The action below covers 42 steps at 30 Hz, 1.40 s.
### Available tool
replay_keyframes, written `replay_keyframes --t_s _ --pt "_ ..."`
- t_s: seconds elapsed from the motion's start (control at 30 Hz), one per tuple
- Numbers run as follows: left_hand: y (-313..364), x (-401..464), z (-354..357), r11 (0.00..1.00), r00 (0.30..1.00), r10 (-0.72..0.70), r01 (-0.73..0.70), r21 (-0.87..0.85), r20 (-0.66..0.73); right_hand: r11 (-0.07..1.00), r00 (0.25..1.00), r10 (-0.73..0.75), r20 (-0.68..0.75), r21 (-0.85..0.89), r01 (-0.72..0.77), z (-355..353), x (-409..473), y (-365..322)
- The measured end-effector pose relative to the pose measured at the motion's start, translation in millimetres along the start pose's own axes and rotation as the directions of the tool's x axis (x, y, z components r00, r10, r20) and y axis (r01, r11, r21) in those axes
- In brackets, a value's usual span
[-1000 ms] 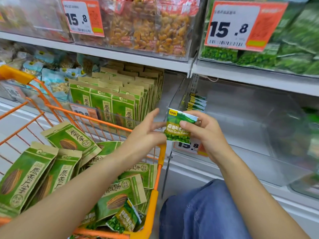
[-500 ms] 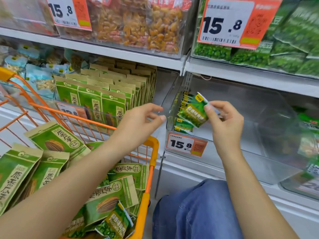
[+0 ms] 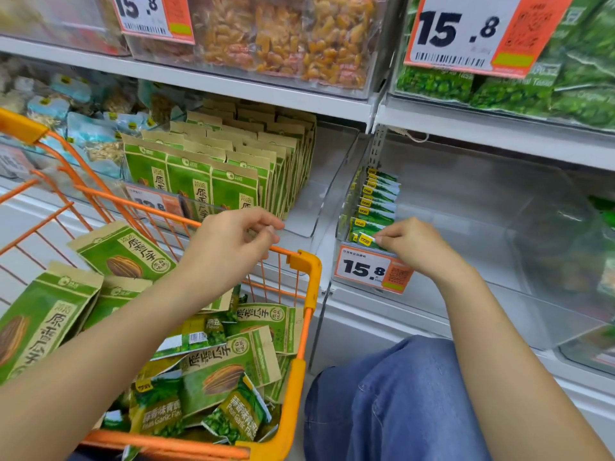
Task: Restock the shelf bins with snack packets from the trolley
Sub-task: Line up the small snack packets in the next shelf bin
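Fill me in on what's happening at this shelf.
A person is restocking snack packets from an orange trolley into clear shelf bins. The right hand pinches a small green pea packet at the front of a row standing along the left side of a mostly bare bin. The left hand hovers over the trolley rim, holding nothing. More packets lie in the trolley.

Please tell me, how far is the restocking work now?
Done: a short row of small green pea packets stands along the left side of the clear plastic bin. In hand: the right hand pinches the front packet; the left hand holds nothing. Left: most of the bin is bare, and garlic pea packets lie in the orange trolley.
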<state>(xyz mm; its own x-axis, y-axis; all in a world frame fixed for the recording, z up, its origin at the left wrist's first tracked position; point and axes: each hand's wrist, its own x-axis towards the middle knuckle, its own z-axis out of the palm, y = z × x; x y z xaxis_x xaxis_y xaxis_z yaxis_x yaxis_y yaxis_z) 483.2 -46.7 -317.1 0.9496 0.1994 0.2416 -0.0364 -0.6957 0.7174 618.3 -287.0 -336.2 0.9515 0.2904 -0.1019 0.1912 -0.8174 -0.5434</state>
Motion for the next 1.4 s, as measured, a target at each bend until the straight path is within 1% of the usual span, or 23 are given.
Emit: replay_keyframes --t_s 0.07,0.13,0.2,0.3,0.37,0.43,0.5,0.6,0.67,0.77,0.87,1.0,1.17,1.27,1.4 --pt "-6.0 -0.6 -4.7 1.000 1.000 -0.010 0.009 0.028 0.000 1.000 0.999 0.002 0.041 -0.009 -0.002 -2.6 3.0 -1.3" --pt "-10.5 -1.0 -7.5 0.999 1.000 -0.013 0.013 0.041 0.005 0.996 0.996 0.005 0.086 -0.094 0.003 -7.0 7.4 -3.5" --pt "-12.5 -1.2 -6.9 0.998 1.000 -0.016 0.015 0.053 0.021 0.988 0.982 0.012 0.189 -0.153 0.017 -11.3 10.7 -8.1" --pt "-14.6 -1.2 -1.0 0.997 0.998 -0.012 0.008 0.080 0.054 0.989 0.948 0.043 0.315 -0.149 0.005 -15.3 15.3 -12.5" --pt "-18.3 -1.9 3.9 0.994 0.998 -0.014 0.006 0.108 0.067 0.978 0.932 0.062 0.357 -0.210 0.016 -15.0 20.4 -13.6" --pt "-23.7 -3.5 7.6 0.991 0.996 -0.025 0.013 0.135 0.090 0.954 0.923 0.058 0.381 -0.295 0.062 -12.1 26.1 -14.9" --pt "-28.7 -5.5 9.6 0.981 0.992 -0.026 0.001 0.195 0.127 0.934 0.927 0.032 0.373 -0.341 0.105 -9.3 30.2 -17.1" --pt "-32.7 -7.6 10.1 0.958 0.990 0.012 -0.052 0.283 0.143 0.919 0.960 -0.023 0.279 -0.373 0.130 -6.3 34.5 -17.5" --pt "-33.3 -8.4 9.6 0.949 0.989 0.035 -0.077 0.304 0.142 0.902 0.971 -0.060 0.230 -0.405 0.151 -3.3 35.2 -16.8" --pt "-32.3 -9.1 8.7 0.939 0.989 0.059 -0.100 0.328 0.134 0.878 0.974 -0.100 0.201 -0.444 0.181 -1.4 36.1 -15.3" --pt "-30.1 -10.4 6.8 0.929 0.992 0.075 -0.108 0.353 0.106 0.871 0.970 -0.079 0.228 -0.458 0.178 -3.0 39.3 -11.5" --pt "-31.2 -9.8 5.3 0.920 0.992 0.083 -0.112 0.375 0.094 0.901 0.966 -0.024 0.256 -0.414 0.132 -1.8 39.9 -9.6" --pt "-34.0 -8.7 4.4 0.909 0.992 0.103 -0.126 0.397 0.078 0.845 0.960 0.005 0.279 -0.514 0.145 -1.2 42.1 -17.2" --pt "-35.9 -9.0 6.9 0.900 0.989 0.103 -0.139 0.413 0.108 0.843 0.956 0.010 0.292 -0.516 0.149 -0.6 41.6 -19.7" --pt "-39.5 -12.2 14.2 0.882 0.978 0.087 -0.165 0.441 0.192 0.899 0.936 0.050 0.347 -0.424 0.109 1.2 41.8 -17.2"
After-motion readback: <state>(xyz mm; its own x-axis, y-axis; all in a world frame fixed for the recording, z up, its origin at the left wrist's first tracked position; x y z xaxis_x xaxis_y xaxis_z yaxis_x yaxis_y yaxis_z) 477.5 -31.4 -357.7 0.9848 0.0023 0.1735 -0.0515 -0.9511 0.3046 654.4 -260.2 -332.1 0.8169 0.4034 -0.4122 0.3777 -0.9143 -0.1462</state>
